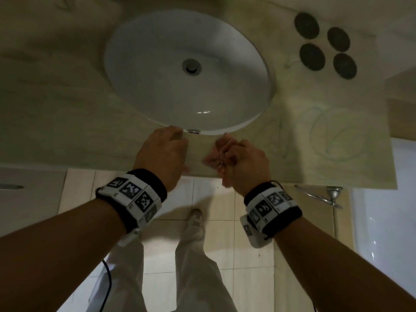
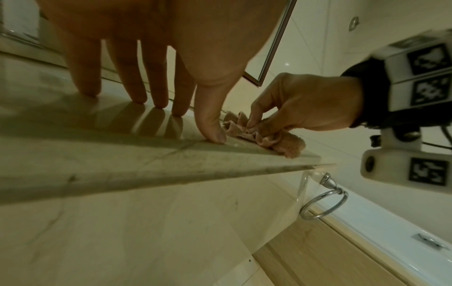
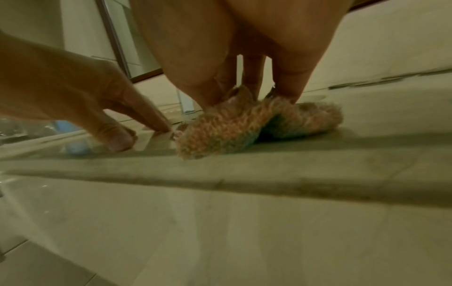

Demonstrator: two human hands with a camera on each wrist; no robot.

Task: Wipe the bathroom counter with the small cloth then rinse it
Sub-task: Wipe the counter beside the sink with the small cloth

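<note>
A small pink fluffy cloth (image 1: 213,155) (image 2: 264,138) (image 3: 234,123) lies bunched on the marble counter (image 1: 67,113) near its front edge, just below the sink. My right hand (image 1: 243,161) (image 2: 303,104) pinches the cloth from above with curled fingers and thumb. My left hand (image 1: 164,152) (image 2: 156,73) rests beside it to the left, fingers straight, with fingertips (image 3: 122,141) and thumb pressing on the counter (image 2: 97,154) (image 3: 293,164). The two hands are a short gap apart.
A white oval sink (image 1: 252,64) with a metal drain (image 1: 191,66) is set into the counter behind the hands. Several dark round discs (image 1: 326,45) lie at the back right. A chrome towel ring (image 1: 324,194) (image 2: 322,205) hangs under the counter's right end.
</note>
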